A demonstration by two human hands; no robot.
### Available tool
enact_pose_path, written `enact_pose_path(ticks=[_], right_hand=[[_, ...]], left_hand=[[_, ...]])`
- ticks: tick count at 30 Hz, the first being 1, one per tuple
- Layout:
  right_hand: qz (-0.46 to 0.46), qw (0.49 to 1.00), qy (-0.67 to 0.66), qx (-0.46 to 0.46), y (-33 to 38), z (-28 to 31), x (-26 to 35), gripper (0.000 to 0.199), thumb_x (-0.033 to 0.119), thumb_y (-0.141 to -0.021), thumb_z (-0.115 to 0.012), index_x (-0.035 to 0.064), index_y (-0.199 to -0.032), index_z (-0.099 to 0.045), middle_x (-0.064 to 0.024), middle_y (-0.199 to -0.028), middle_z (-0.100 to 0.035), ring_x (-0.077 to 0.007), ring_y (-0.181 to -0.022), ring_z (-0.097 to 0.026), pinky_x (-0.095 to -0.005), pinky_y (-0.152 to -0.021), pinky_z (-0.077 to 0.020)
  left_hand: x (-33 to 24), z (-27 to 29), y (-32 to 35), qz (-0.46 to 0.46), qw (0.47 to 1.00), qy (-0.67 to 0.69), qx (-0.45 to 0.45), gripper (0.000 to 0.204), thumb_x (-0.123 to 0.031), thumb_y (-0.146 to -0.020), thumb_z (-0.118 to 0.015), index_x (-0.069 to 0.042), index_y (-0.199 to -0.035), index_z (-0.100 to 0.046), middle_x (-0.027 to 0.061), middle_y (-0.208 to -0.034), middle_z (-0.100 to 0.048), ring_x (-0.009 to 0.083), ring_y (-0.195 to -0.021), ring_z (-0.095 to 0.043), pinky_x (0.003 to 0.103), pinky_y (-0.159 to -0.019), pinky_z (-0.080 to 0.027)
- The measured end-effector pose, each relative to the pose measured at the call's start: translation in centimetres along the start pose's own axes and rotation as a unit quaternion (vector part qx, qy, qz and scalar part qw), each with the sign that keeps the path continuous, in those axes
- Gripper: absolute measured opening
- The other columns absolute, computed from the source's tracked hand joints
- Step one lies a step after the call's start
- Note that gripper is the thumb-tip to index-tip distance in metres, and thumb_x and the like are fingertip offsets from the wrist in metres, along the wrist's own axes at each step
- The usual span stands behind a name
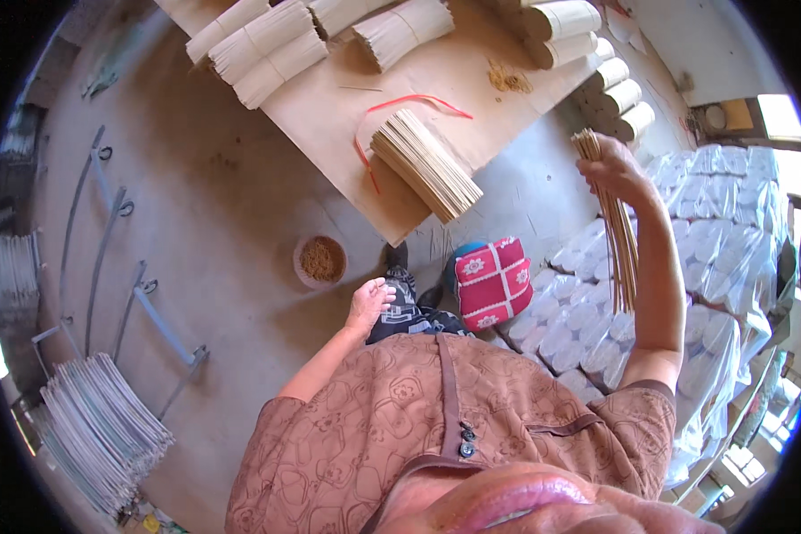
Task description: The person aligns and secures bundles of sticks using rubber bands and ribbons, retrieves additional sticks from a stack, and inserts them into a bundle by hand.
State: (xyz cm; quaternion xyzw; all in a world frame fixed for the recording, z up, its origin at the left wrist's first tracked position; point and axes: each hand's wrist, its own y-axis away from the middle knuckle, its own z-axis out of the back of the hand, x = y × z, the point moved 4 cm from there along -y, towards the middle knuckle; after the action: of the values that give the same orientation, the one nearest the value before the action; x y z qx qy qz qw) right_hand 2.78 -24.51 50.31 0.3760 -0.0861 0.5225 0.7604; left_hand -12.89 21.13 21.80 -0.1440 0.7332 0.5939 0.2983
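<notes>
My right hand (618, 171) is raised out to the right, its fingers closed round the upper end of a handful of thin wooden sticks (621, 245). The sticks hang down beside my forearm. My left hand (370, 307) is held low in front of my body, fingers loosely bent and apart, with nothing in it. Ahead of me, a stack of pale sticks (427, 165) lies at the near corner of the brown table (320, 116). A red strap (360, 147) curves loosely beside that stack.
Tied stick bundles (271, 53) lie along the table's far side, near a heap of rubber bands (509, 78). A round container of bands (320, 261) stands on the floor. A red patterned cushion (494, 285) is by my legs. Plastic-wrapped bundles (587, 311) are piled at right, metal frames (165, 325) at left.
</notes>
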Motion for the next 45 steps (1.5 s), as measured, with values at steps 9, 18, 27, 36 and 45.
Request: enact_pose_path(ticks=[9, 18, 27, 36, 45], right_hand=[[0.006, 0.999, -0.025, 0.018, -7.9, -4.2, 2.5, 0.012, 0.011, -0.086, -0.063, 0.0038, -0.092, -0.057, -0.0038, -0.068, -0.058, -0.0141, -0.056, -0.059, -0.0323, -0.052, -0.0519], [0.033, 0.998, 0.048, 0.032, -16.0, -5.5, 2.9, 0.019, 0.014, -0.084, -0.062, -0.0012, -0.095, -0.061, -0.009, -0.064, -0.061, -0.0184, -0.055, -0.063, -0.0362, -0.053, -0.0529], [0.027, 0.996, 0.023, 0.08, -27.0, -11.1, -3.1, 0.019, 0.016, -0.082, -0.064, 0.0008, -0.092, -0.059, -0.0081, -0.07, -0.062, -0.0185, -0.06, -0.064, -0.034, -0.057, -0.0543], [0.001, 0.996, 0.025, 0.085, -32.2, -14.9, -7.3, 0.023, 0.018, -0.08, -0.07, -0.0028, -0.089, -0.065, -0.0115, -0.069, -0.066, -0.0208, -0.062, -0.066, -0.0343, -0.057, -0.054], [0.071, 0.993, 0.09, 0.02, -32.1, -14.9, -10.5, 0.022, 0.018, -0.079, -0.066, 0.0029, -0.093, -0.058, -0.0122, -0.069, -0.062, -0.0251, -0.062, -0.065, -0.0387, -0.058, -0.0525]], left_hand=[[-2.5, 4.9, -3.0, 0.006, 0.999, 0.023, -0.043, 0.047, -0.025, -0.102, -0.053, 0.005, -0.138, -0.046, 0.0154, -0.117, -0.066, 0.0193, -0.099, -0.066, 0.031, -0.084, -0.053], [-2.4, 5.2, -3.4, -0.009, 0.99, 0.11, -0.087, 0.04, -0.022, -0.102, -0.054, 0.001, -0.134, -0.05, 0.0133, -0.112, -0.069, 0.0166, -0.092, -0.067, 0.028, -0.077, -0.054], [-5.0, 3.3, -7.7, 0.013, 0.983, 0.13, -0.126, 0.047, -0.021, -0.101, -0.053, 0.003, -0.14, -0.044, 0.0185, -0.124, -0.064, 0.0242, -0.106, -0.066, 0.034, -0.09, -0.053], [-3.6, -1.3, -8.7, 0.031, 0.985, 0.124, -0.115, 0.049, -0.023, -0.102, -0.054, 0.003, -0.142, -0.043, 0.0169, -0.121, -0.066, 0.0214, -0.104, -0.066, 0.031, -0.087, -0.053], [-4.9, -3.5, -8.4, 0.029, 0.984, 0.119, -0.133, 0.044, -0.022, -0.103, -0.051, 0.002, -0.14, -0.046, 0.0156, -0.118, -0.068, 0.0197, -0.1, -0.067, 0.029, -0.085, -0.053]])
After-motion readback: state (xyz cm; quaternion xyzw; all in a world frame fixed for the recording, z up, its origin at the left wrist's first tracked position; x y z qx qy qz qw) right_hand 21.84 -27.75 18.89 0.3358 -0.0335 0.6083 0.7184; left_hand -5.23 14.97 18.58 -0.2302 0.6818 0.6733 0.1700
